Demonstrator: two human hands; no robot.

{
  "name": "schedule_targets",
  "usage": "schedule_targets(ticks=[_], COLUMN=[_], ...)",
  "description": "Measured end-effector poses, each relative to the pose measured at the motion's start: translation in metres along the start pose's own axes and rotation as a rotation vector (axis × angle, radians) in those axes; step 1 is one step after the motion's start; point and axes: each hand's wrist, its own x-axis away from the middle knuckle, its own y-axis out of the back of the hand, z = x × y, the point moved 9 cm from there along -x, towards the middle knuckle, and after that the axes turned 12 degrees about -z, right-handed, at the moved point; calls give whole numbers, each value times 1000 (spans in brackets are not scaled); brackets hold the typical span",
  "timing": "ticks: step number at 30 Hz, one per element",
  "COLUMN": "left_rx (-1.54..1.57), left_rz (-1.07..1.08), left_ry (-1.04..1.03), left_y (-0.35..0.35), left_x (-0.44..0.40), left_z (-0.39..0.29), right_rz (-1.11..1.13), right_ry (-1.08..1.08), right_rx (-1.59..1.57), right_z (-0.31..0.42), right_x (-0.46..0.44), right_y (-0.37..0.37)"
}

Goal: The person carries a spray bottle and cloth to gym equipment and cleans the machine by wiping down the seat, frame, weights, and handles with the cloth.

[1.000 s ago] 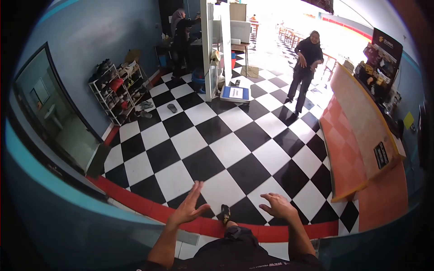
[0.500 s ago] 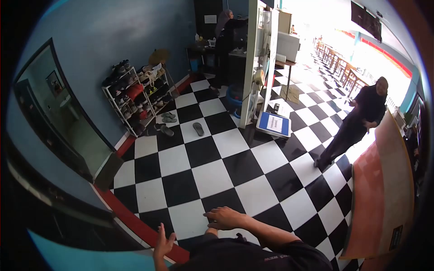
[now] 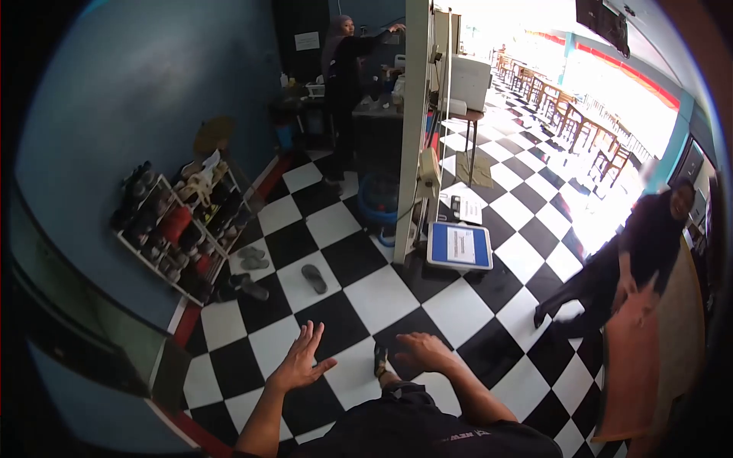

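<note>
Head-height view, forward and downward

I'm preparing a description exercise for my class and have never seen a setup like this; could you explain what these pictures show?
There is no machine here: the left hand and right hand are a person's own bare hands. Every picture comes from one camera worn on that person's head, looking forward and down. Both hands are open above a black-and-white checkered floor, holding nothing. On the floor are a lone gray slipper and what looks like a platform scale with a paper sheet on it. Two others are in view: one person at the back and another person at the right.
</note>
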Motion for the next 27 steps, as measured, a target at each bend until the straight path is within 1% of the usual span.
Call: schedule_targets(ticks=[1, 2, 4, 6, 7, 8, 10, 11, 12, 14, 15, 18, 19, 20, 22, 23, 24, 26, 27], left_rx=[45, 75, 160, 81, 138, 206, 225, 184, 167, 194, 190, 220, 267, 251, 139, 134, 143, -17, 33], left_rz=[-13, -22, -32, -2, -19, -36, -85, -86, -126, -171, -176, -170, -155, -135, 37, 93, 125, 181, 188], left_ry=[9, 48, 216, 314, 306, 302, 385, 463, 477, 567, 573, 407, 361, 289, 225, 153, 55, -64, -110], left_y=[-4, -6, -9, 2, 8, 13, 27, 40, 52, 71, 80, 86, 85, 92, 100, 105, 118, 149, 159], left_x=[-36, -70, -123, -166, -187, -204, -239, -259, -279, -333, -365, -486, -530, -577, -675, -722, -771, -854, -889], left_z=[18, 34, 74, 105, 124, 146, 203, 225, 244, 287, 303, 362, 382, 386, 395, 400, 390, 372, 367], right_rz=[69, 104, 271, 309, 332, 304, 265, 246, 225, 236, 238, 220, 187, 191, 183, 88, 82, 96, 177], right_ry=[43, 105, 129, 177, 201, 268, 390, 448, 508, 517, 520, 386, 381, 322, 209, 192, 136, 11, -68], right_rx=[50, 6, 74, 42, 37, 21, -9, -27, -44, -59, -74, -51, -32, -12, 58, -5, -19, -90, -56], right_z=[-9, -15, -20, -4, 3, 8, 19, 27, 32, 31, 31, -8, -28, -42, -77, -94, -116, -145, -157], right_x=[-39, -82, -165, -254, -296, -338, -413, -450, -482, -549, -585, -695, -730, -757, -818, -844, -877, -922, -947], right_y=[-3, -5, -4, 19, 28, 31, 33, 34, 41, 57, 61, 63, 52, 52, 67, 77, 90, 108, 123])
